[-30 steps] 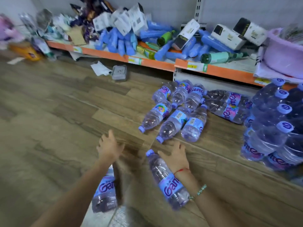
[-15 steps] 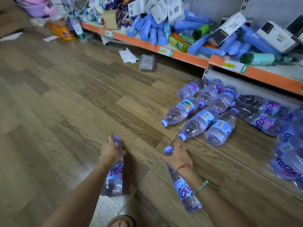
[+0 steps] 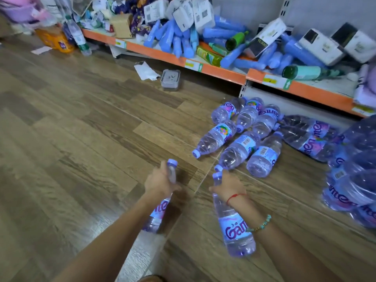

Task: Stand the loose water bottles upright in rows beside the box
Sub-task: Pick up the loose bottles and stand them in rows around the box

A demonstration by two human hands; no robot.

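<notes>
My left hand (image 3: pixel 160 181) grips the neck of a clear water bottle (image 3: pixel 157 212) with a purple cap and blue label, tilted above the wooden floor. In my right hand (image 3: pixel 228 185) is the neck of a second bottle (image 3: pixel 234 224), its base pointing toward me. Several loose bottles (image 3: pixel 240 137) lie on their sides just beyond my hands, near the shelf base. A shrink-wrapped pack (image 3: pixel 311 137) lies flat behind them, and more wrapped bottles (image 3: pixel 354 171) fill the right edge, blurred. I see no box.
A low orange-edged shelf (image 3: pixel 215 71) runs along the back, piled with blue tubes, green bottles and white cartons. A grey plastic container (image 3: pixel 170 79) and crumpled paper (image 3: pixel 145 71) lie on the floor before it. Bare wooden floor (image 3: pixel 71 139) spreads to the left.
Both hands went from open over lying bottles to gripping their necks and lifting them. The view has swung left and moved closer to the floor pile.
</notes>
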